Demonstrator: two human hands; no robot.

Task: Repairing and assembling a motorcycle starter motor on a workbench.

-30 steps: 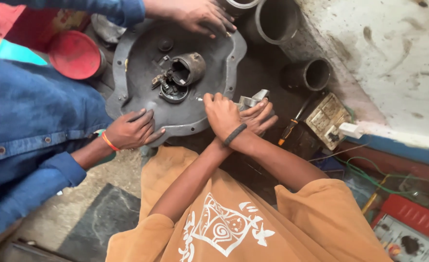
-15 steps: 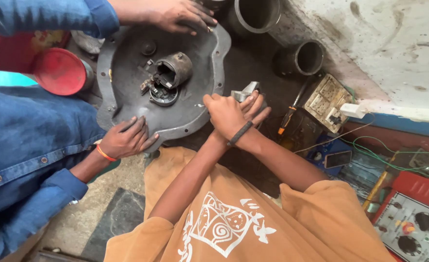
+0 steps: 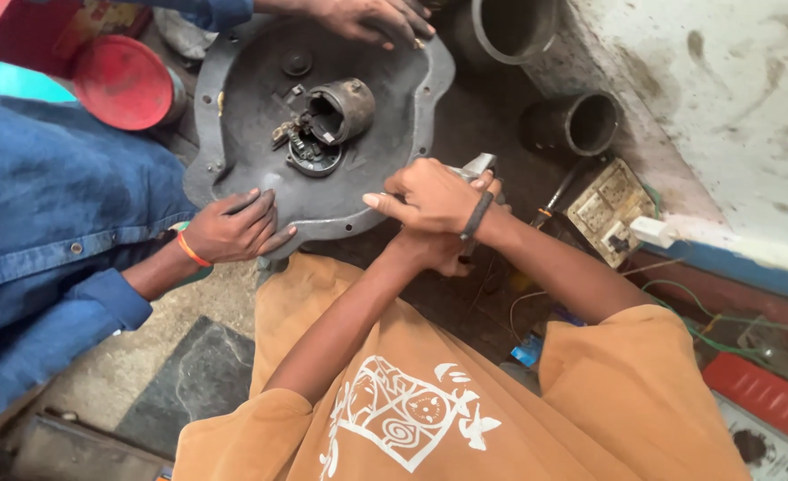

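Step in hand, as I judge it: my right hand is clenched tight on a small metal tool at the grey cover plate rim just beyond it. My left hand sits beneath, grip hidden. Any next move calls for a steady plate.

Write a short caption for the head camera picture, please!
Both hands grip a metal tool beside a grey metal cover plate that another person steadies.

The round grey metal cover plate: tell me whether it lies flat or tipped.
Flat. The cover plate lies face-up on the ground, a co-worker's hand pressed on its near rim.
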